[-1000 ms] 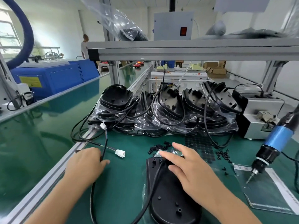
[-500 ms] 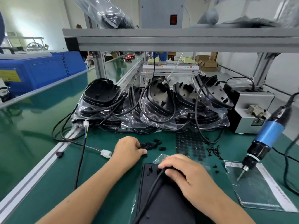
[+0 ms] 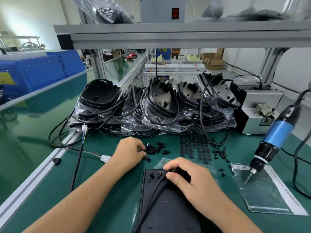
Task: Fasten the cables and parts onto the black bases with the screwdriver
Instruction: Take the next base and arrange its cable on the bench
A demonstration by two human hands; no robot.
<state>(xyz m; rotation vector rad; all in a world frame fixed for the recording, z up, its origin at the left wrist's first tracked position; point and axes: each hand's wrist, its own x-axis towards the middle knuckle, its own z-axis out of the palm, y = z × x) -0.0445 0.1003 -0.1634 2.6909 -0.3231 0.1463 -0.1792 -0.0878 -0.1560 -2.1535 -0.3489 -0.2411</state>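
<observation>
A black base point(image 3: 166, 204) lies flat on the green mat in front of me, with a black cable point(image 3: 151, 197) running up its middle. My right hand point(image 3: 190, 180) grips the cable's end at the base's top edge, thumb pressed against it. My left hand point(image 3: 129, 153) reaches into a small pile of black clips point(image 3: 157, 148) and pinches one between its fingertips. The blue electric screwdriver point(image 3: 271, 142) hangs at the right, tip down over a plastic bag point(image 3: 267, 190), with no hand on it.
Bagged stacks of black bases with cables point(image 3: 151, 106) fill the back of the mat. A sheet of black round pads point(image 3: 195, 148) and loose screws point(image 3: 220, 153) lie behind my right hand. A grey screw feeder point(image 3: 259, 106) stands at right. A white connector point(image 3: 105, 158) lies at left.
My left hand moved right from the loose cable to the clip pile and pinched a clip. My right hand curled onto the cable end at the base's top.
</observation>
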